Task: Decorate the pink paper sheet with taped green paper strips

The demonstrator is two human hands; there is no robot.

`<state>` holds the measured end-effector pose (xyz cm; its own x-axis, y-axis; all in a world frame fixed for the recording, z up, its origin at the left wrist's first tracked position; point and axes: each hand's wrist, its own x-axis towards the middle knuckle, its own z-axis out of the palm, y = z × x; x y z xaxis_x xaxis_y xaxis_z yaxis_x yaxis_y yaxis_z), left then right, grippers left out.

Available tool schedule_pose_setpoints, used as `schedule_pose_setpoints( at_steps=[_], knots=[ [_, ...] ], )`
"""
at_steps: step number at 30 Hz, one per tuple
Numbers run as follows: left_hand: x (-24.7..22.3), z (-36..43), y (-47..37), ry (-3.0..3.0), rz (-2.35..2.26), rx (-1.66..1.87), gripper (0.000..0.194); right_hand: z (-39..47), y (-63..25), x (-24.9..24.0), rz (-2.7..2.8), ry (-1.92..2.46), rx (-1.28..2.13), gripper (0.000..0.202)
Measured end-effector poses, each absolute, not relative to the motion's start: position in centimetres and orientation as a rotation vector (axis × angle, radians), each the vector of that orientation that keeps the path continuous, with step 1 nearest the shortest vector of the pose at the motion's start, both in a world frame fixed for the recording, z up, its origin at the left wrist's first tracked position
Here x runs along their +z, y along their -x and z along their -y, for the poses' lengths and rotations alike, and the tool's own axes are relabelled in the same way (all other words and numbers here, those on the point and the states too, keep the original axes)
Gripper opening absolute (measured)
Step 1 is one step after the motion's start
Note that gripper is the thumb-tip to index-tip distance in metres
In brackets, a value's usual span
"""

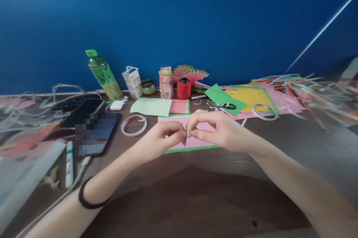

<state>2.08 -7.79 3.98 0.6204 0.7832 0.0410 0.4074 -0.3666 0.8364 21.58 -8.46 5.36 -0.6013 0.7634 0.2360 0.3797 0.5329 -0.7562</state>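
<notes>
My left hand (165, 139) and my right hand (223, 130) meet over the pink paper with a green border (198, 143). Thumb and fingers of both are pinched together on a small pale piece (188, 133), too small to name. Just behind them lie a pale green sheet (151, 107) and a pleated pink paper strip (180, 106). To the left of my hands is a roll of tape (133, 125). Black-handled scissors (228, 106) rest by a green sheet (220, 96) at the right.
A tilted green-capped bottle (104, 75), a drink carton (132, 82), a red thread spool (184, 89) and pink paper fans (192, 74) stand along the blue wall. At left are a phone (104, 137), a marker (69, 165) and cables. Yellow paper (253, 98) and another tape roll (264, 112) lie right.
</notes>
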Motion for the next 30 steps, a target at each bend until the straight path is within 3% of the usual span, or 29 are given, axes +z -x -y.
schedule_pose_setpoints(
  at_steps=[8, 17, 30],
  knots=[
    [3.44, 7.75, -2.23, -2.123, -1.025, 1.019, 0.005, 8.59, -21.52, 5.28, 2.168, 1.012, 0.779, 0.010],
    [4.09, 8.22, -2.39, -2.164, -0.930, 0.786, 0.016, 9.04, -21.49, 5.47, 2.209, 0.971, 0.780, 0.010],
    [4.20, 8.29, -2.36, -2.107, -0.944, 0.764, 0.018, 9.00, -21.49, 5.52, 2.183, 0.966, 0.824, 0.010]
  ],
)
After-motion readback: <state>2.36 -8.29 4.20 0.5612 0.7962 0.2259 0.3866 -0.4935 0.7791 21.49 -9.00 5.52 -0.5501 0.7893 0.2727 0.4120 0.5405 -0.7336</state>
